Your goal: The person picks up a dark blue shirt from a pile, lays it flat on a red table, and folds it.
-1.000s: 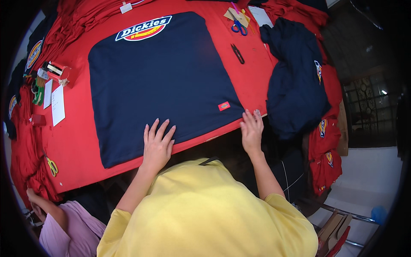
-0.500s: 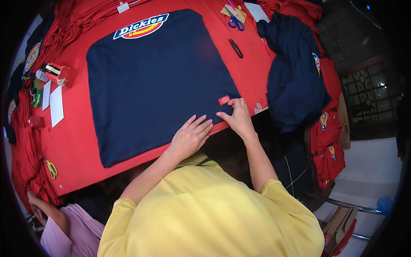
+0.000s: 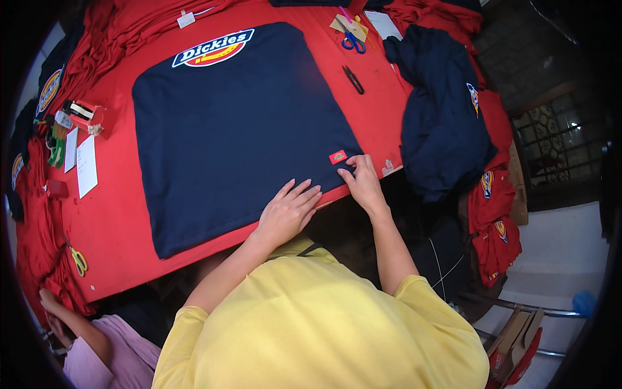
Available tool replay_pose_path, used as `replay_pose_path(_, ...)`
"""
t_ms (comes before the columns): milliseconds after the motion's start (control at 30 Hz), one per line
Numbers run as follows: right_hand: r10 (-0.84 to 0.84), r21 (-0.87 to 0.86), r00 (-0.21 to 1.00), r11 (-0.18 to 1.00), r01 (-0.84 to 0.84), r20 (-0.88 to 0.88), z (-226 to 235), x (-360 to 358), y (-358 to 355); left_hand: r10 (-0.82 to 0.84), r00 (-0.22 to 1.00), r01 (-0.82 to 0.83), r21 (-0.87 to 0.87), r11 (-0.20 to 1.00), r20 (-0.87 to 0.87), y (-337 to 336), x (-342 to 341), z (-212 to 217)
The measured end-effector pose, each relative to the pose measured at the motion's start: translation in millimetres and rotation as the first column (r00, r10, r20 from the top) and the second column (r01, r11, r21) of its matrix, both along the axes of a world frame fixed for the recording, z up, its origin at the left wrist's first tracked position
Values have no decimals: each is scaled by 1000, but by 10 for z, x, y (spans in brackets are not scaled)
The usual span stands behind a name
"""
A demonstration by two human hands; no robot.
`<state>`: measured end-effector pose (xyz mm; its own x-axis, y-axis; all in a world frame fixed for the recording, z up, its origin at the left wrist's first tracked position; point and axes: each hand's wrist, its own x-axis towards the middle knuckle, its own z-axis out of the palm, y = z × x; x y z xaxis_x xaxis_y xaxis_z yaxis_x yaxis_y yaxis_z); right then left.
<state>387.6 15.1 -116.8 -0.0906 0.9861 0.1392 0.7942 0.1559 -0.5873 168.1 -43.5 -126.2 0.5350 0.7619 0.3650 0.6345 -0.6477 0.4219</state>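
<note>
A dark navy cloth piece (image 3: pixel 233 129), with a colourful printed emblem at its far end, lies spread on the red-covered table (image 3: pixel 116 259). Near its right front corner sits a small red label (image 3: pixel 338 157). My left hand (image 3: pixel 288 211) rests flat on the cloth's front edge, fingers stretched out and holding nothing. Beside the label, my right hand (image 3: pixel 365 188) has its thumb and bent fingers drawn together on the corner of the cloth. The fold between those fingertips is mostly hidden.
Thread snips (image 3: pixel 354 79) and blue-handled scissors (image 3: pixel 353 43) lie toward the far right. A heap of navy garments (image 3: pixel 444 123) hangs over the right edge. At left are white papers (image 3: pixel 87 167), a red tape dispenser (image 3: pixel 89 118) and yellow scissors (image 3: pixel 79 260). A co-worker's arm (image 3: pixel 81 330) shows lower left.
My right thumb has moved in toward the fingers at the cloth's corner. The left hand stays flat in about the same place. The whole view has shifted slightly.
</note>
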Motion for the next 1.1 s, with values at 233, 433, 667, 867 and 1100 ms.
replay_pose_path(233, -73, 51, 997, 996, 73, 11, -38, 146, 55, 2, 1000, -2, 23, 1000, 6, 4, 26, 16)
replay_pose_path(433, -72, 61, 997, 996, 72, -17, 38, 517, 237, 24, 1000, -24, 2, 1000, 3, 23, 129, 23)
replay_pose_path(667, 42, 64, 987, 997, -53, 157, 29, 379, 309, -78, 986, 64, -102, 993, -147, 150, 529, 90)
replay_pose_path(867, 86, -5, 992, 996, -87, -97, -79, 736, 425, -57, 956, 10, -161, 987, -288, 80, 546, 219)
replay_pose_path(1100, 198, 77, 970, 975, -210, 143, 111, 655, 403, 25, 957, -57, -103, 993, -289, 42, 611, 160)
